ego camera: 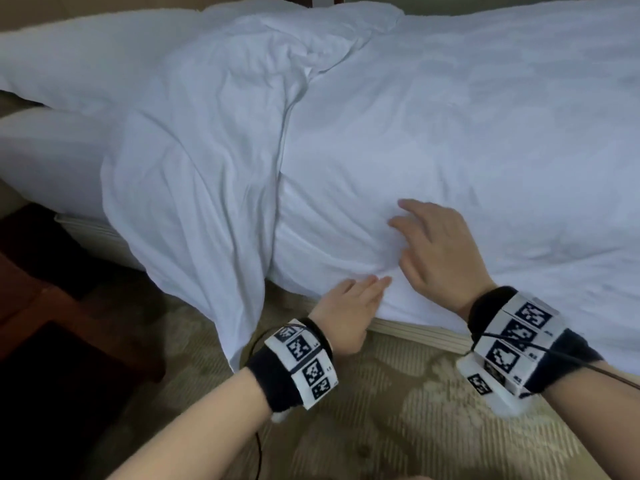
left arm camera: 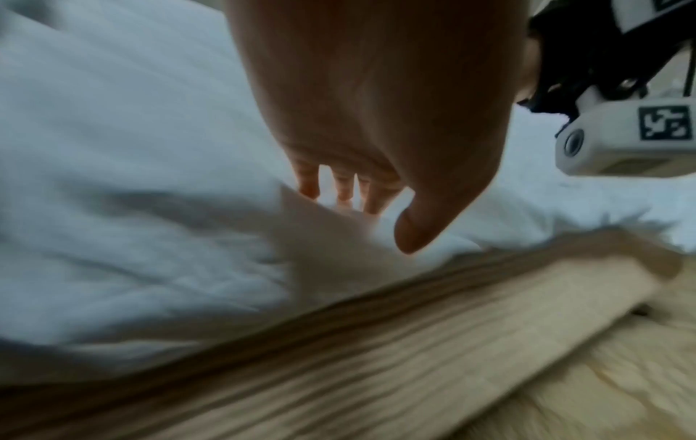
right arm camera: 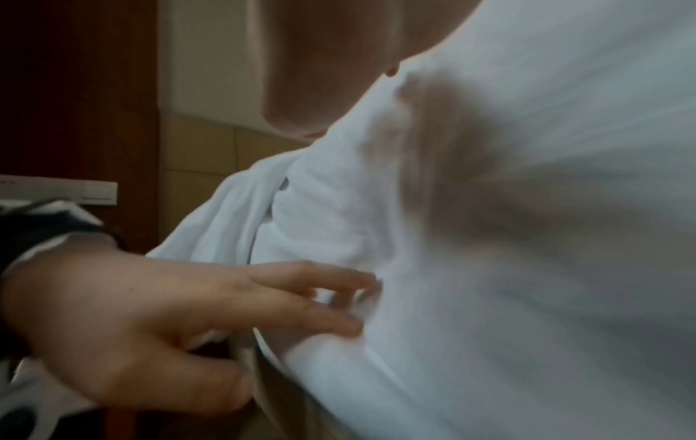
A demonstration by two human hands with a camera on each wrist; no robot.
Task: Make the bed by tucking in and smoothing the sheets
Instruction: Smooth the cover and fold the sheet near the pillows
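A white sheet (ego camera: 450,140) covers the bed, with a rumpled white duvet flap (ego camera: 194,174) hanging over the near side at the left. My right hand (ego camera: 415,233) lies flat on the sheet near the bed's edge, fingers spread and straight. Just below it my left hand (ego camera: 360,296) touches the sheet's side edge with straight fingers and holds nothing. The left wrist view shows my left hand (left arm camera: 350,190) reaching into the cloth, thumb (left arm camera: 414,226) apart. In the right wrist view, my left hand (right arm camera: 309,297) meets the sheet (right arm camera: 527,268) under my right hand (right arm camera: 320,74).
A beige ribbed bed base (ego camera: 419,332) runs under the sheet's edge. Patterned tan carpet (ego camera: 381,427) lies below my arms. Dark wooden furniture (ego camera: 52,306) stands at the left beside the bed. A cable (ego camera: 258,455) hangs from my left wristband.
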